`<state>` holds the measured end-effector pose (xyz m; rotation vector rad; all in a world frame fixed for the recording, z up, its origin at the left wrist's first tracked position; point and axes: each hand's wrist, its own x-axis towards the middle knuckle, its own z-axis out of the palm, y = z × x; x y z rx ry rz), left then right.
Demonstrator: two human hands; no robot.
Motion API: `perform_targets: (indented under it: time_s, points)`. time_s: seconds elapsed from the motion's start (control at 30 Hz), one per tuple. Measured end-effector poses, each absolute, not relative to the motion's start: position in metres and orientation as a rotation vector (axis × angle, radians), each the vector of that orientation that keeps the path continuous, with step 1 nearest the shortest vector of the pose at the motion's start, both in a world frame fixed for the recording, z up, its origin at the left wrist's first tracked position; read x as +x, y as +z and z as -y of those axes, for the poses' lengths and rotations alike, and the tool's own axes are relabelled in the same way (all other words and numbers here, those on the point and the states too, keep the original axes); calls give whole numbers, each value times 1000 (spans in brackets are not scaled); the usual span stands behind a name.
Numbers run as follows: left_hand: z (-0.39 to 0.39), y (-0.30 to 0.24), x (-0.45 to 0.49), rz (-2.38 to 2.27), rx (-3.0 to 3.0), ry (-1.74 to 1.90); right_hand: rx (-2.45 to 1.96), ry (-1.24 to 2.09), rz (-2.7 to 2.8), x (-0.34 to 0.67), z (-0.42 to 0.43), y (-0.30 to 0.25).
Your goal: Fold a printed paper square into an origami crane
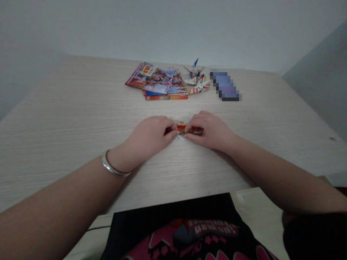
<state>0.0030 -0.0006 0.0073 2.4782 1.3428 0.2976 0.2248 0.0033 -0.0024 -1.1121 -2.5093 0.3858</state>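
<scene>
A small piece of folded printed paper, red and orange with green bits, lies between my hands at the middle of the table. My left hand pinches its left end between thumb and fingers. From the other side my right hand grips the right end, thumb in front and fingertips behind. Both hands rest low, close to the tabletop. Much of the paper is covered by my fingers, so its full folded shape cannot be made out.
Beyond my hands lies a stack of colourful printed leaflets. Several folded paper cranes sit just right of it. A phone-like dark rectangle, pixelated, lies farther right. The pale wooden table meets a wall at the back.
</scene>
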Motion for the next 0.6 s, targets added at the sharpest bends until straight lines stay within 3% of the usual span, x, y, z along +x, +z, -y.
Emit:
perform_targets:
  time_s: [0.17, 0.43, 0.6]
  points:
    - [-1, 6, 3, -1343, 2518, 257, -1057, 333, 2587, 231, -3, 1]
    - [4, 8, 3, -1341, 2559, 191, -1090, -74, 2744, 224, 7, 9]
    - [6, 8, 2, -1298, 2550, 205, -1227, 257, 2721, 220, 5, 11]
